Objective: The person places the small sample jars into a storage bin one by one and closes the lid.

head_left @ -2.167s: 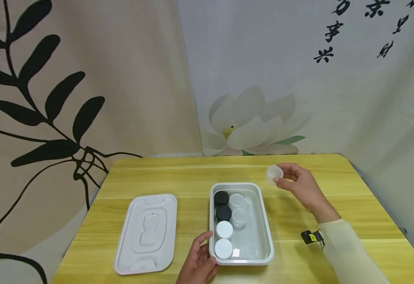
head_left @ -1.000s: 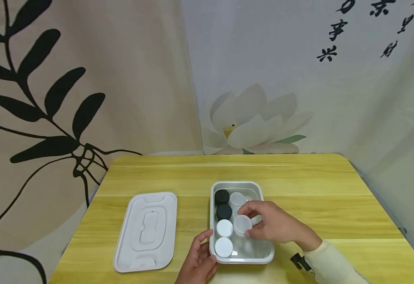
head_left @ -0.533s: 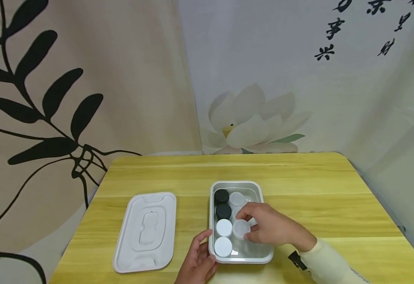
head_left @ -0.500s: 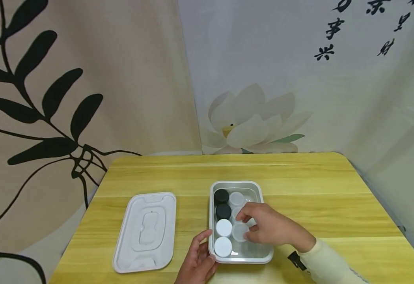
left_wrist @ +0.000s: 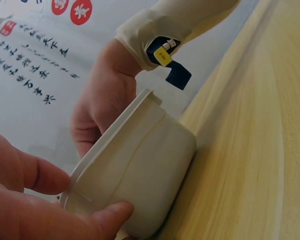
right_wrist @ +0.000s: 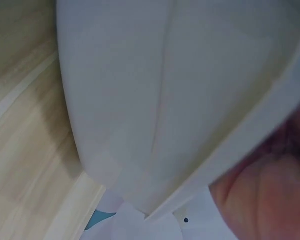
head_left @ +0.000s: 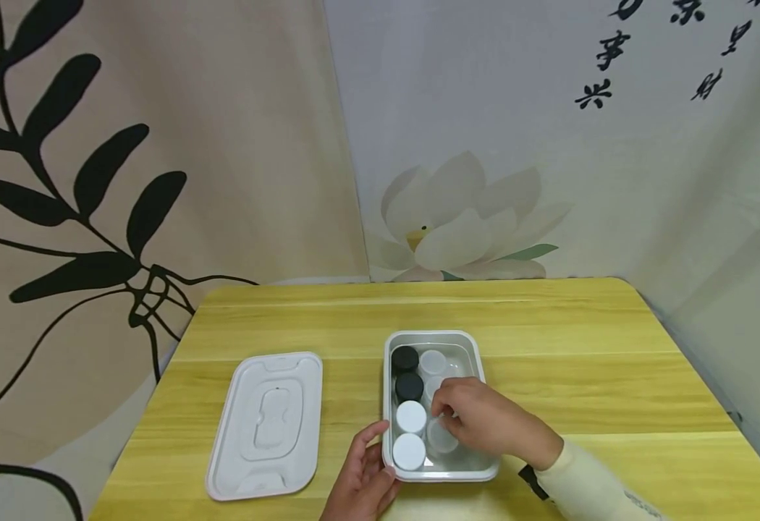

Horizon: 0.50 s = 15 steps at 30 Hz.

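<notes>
A whitish rectangular plastic box [head_left: 441,476] stands on the table. My left hand [head_left: 362,481] grips its near left corner; in the left wrist view thumb and finger pinch its wall [left_wrist: 150,155]. Down the box's left side run two round black-topped containers [head_left: 409,387] and two white-topped ones [head_left: 411,417]. Beside them is a row of translucent round containers [head_left: 433,362]. My right hand [head_left: 487,420] reaches into the box with bent fingers over the nearest translucent container [head_left: 441,438]. Its fingertips are hidden, so whether they still pinch it cannot be told.
A white rectangular lid [head_left: 266,427] lies flat on the wooden table [head_left: 536,318], left of the box. Printed curtains [head_left: 256,145] hang behind the table. A strap with a small black device [left_wrist: 177,72] sits at the right cuff.
My right hand has brought a translucent container from beyond the box's right side and lowered it into the row. It has since shifted slightly toward the near end. The left hand stays put.
</notes>
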{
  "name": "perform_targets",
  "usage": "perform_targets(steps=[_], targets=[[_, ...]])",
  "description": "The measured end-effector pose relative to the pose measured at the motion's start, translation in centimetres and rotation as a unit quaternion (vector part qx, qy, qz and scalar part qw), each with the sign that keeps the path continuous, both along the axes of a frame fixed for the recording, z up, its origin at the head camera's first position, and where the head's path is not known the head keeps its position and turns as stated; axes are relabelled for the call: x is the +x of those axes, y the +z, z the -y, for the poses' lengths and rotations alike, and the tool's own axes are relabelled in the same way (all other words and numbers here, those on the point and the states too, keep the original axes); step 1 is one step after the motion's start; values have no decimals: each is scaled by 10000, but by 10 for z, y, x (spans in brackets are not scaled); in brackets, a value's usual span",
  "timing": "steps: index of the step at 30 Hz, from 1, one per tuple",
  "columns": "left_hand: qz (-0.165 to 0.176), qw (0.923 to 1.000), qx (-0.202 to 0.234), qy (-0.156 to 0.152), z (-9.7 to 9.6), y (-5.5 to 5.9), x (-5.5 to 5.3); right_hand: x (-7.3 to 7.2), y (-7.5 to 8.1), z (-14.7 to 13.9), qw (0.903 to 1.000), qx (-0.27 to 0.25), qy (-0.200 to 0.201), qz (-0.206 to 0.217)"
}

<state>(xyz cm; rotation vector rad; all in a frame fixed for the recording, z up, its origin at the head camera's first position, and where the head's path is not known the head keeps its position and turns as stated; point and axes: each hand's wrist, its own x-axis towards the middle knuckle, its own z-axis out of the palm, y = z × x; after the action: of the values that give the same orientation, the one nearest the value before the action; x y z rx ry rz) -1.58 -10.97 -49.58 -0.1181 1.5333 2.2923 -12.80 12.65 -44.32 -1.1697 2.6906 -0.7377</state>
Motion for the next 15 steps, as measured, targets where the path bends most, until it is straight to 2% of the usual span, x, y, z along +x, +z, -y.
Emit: perform_targets(steps=[9,15], targets=[[-157,9998,51,-84,0,-2,-1,2,-10,9,9964,61,-372,-759],[-63,10000,-5,-41,0,-2,0,3,-13,14,9924,112,-442,-1145]])
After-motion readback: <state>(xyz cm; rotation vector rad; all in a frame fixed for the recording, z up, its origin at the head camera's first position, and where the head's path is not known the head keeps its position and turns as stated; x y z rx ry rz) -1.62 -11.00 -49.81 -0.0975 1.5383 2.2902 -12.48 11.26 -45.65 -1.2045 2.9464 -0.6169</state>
